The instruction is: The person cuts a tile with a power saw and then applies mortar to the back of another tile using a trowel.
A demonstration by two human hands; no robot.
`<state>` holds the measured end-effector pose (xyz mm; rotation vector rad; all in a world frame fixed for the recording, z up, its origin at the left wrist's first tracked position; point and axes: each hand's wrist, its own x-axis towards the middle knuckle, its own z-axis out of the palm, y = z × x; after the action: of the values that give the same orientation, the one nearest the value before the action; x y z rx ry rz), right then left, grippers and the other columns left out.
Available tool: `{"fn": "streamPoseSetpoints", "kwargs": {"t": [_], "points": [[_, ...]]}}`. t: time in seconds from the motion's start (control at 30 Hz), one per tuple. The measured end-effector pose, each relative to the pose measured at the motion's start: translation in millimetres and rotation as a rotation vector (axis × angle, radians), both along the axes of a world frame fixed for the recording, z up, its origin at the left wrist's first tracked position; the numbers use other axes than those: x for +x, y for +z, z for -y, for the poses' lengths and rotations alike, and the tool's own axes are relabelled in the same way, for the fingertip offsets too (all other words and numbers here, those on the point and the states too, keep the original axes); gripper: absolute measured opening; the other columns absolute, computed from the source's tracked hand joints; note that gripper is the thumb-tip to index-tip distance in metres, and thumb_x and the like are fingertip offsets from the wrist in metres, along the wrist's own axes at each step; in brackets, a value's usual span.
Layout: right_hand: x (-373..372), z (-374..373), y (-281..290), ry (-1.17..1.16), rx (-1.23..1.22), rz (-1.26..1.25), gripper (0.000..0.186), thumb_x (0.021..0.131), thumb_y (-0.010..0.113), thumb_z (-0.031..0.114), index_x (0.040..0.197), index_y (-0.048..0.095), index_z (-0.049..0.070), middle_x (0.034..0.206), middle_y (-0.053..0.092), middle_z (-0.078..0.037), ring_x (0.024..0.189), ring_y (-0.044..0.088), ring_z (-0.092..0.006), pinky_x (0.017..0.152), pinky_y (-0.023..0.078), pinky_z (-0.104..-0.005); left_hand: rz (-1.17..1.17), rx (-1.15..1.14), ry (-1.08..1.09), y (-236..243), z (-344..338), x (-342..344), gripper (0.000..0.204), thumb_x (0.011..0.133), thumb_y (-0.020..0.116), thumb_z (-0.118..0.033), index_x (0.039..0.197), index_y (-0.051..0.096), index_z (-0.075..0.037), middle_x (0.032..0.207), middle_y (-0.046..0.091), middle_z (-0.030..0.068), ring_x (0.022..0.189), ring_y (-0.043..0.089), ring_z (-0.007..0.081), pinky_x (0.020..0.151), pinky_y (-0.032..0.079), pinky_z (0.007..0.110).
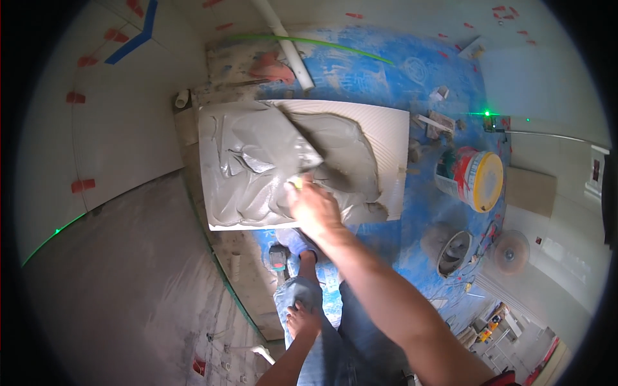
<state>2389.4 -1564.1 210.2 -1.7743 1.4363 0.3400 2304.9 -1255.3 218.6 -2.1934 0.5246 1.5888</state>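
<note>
A white tile with a ridged back lies flat, most of it covered by thick grey adhesive. My right hand is closed round the handle of a trowel. The trowel's wide blade lies tilted on the adhesive, near the middle of the tile, and is smeared grey, so its edges are hard to make out. Below the tile's near edge, my left hand rests on my bent knee with its fingers spread, holding nothing.
Blue floor sheeting surrounds the tile. To the right stand a bucket with a yellow rim and a pail of grey mix. A green-lit laser level is behind them. A white pipe lies beyond; a battery tool sits by my foot.
</note>
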Motion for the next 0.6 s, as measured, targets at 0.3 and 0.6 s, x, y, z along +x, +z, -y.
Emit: {"fn": "streamPoseSetpoints", "kwargs": {"t": [0.3,0.6], "points": [[-102.6,-27.8,3.9,-0.355,0.179,0.045,0.050,0.097,0.048,0.051,0.100,0.054,0.002,0.064,0.059,-0.016,0.051,0.059,-0.0290,0.051,0.051,-0.0413,0.041,-0.108,-0.048,-37.8,-45.9,-17.0,0.064,0.089,0.056,-0.045,0.135,0.043,-0.002,0.126,0.047,0.0254,0.115,0.054,0.0402,0.098,0.044,0.048],[-177.9,28.5,10.6,-0.284,-0.039,-0.117,0.052,0.097,0.045,0.052,0.106,0.053,0.001,0.094,0.067,-0.024,0.086,0.067,-0.0422,0.074,0.053,-0.0492,0.051,-0.148,-0.044,-28.8,-33.7,-17.9,0.063,0.087,0.061,-0.043,0.133,0.044,-0.004,0.122,0.049,0.0236,0.112,0.056,0.0397,0.096,0.045,0.048]]}}
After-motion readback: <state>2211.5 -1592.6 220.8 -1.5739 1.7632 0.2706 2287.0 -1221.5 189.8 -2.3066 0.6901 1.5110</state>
